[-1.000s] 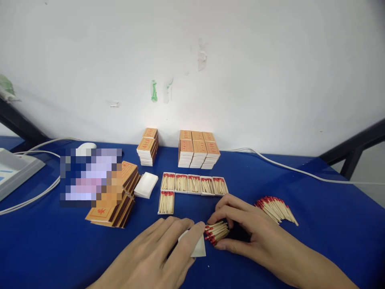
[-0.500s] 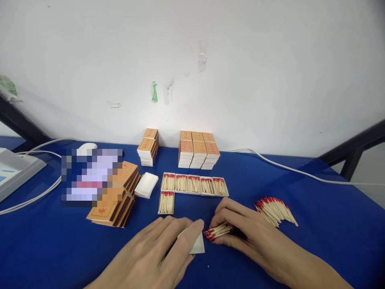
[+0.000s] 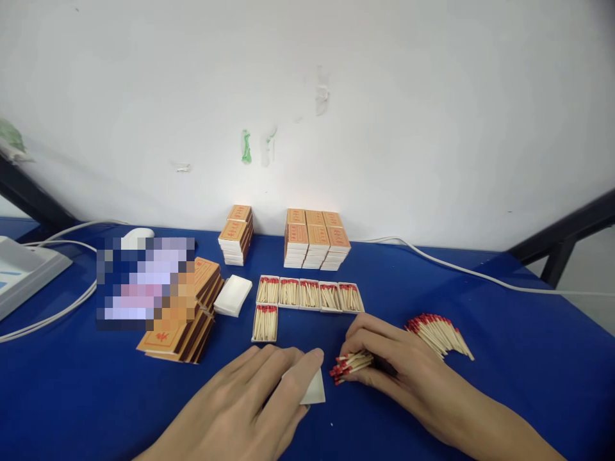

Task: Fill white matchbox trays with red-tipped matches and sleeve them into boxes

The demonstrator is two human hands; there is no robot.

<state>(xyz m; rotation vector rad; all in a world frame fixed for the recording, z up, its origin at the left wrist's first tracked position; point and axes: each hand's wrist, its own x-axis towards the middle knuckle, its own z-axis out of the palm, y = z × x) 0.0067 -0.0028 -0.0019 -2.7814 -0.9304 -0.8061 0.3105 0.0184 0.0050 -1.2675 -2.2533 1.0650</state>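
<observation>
My right hand (image 3: 384, 358) is closed around a bundle of matches (image 3: 353, 365), red heads pointing left. Under the fingers of my left hand (image 3: 269, 390) is a white matchbox tray (image 3: 314, 387), gripped and mostly covered by the hand; its right end shows. A small gap separates the tray from the match heads. Beyond my hands, a row of filled matchbox trays (image 3: 309, 294) lies side by side, and one more filled tray (image 3: 264, 323) sits in front of the row's left end. A loose pile of matches (image 3: 442, 334) lies right of my right hand.
White empty-looking trays (image 3: 234, 294) are stacked beside flattened orange matchbox sleeves (image 3: 166, 333) at the left. Closed matchboxes stand in a left stack (image 3: 235, 234) and a right stack (image 3: 317, 238) near the wall. A white cable (image 3: 461, 275), a white device (image 3: 29, 269) and a blurred-out patch lie around.
The bundle of matches in my right hand has turned slightly and spread a little, its heads moving a bit right, away from the tray. My left hand stays on the tray.
</observation>
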